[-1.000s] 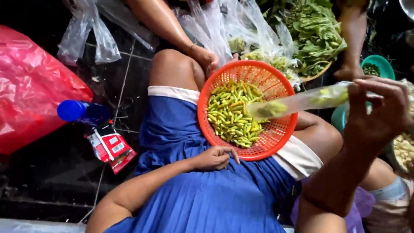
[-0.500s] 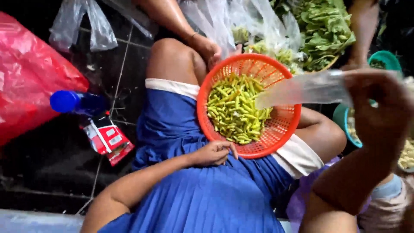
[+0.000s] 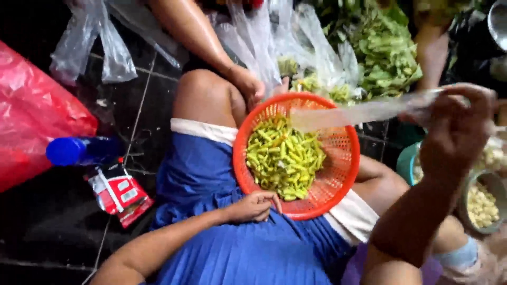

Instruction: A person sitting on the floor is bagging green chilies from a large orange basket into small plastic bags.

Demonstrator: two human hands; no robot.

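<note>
An orange plastic basket (image 3: 343,179) rests on my lap over a blue skirt and holds a heap of small green chillies (image 3: 285,158). My left hand (image 3: 253,206) pinches the basket's near rim. Raised at the right, my right hand (image 3: 457,132) grips a long clear plastic bag (image 3: 359,112), which stretches left over the basket's far edge. The bag is blurred, so I cannot make out its contents. Another person's hand (image 3: 245,84) rests by my knee, next to the basket's far rim.
On the dark tiled floor to the left lie a blue-capped bottle (image 3: 84,150), a red packet (image 3: 119,192) and a big red plastic bag (image 3: 37,116). Clear bags (image 3: 95,42) and leafy greens (image 3: 385,53) sit behind. A bowl of pale pieces (image 3: 483,200) stands at the right.
My right hand has risen and turned with the clear bag, whose end now lies higher over the basket's far rim. My left hand stays on the near rim.
</note>
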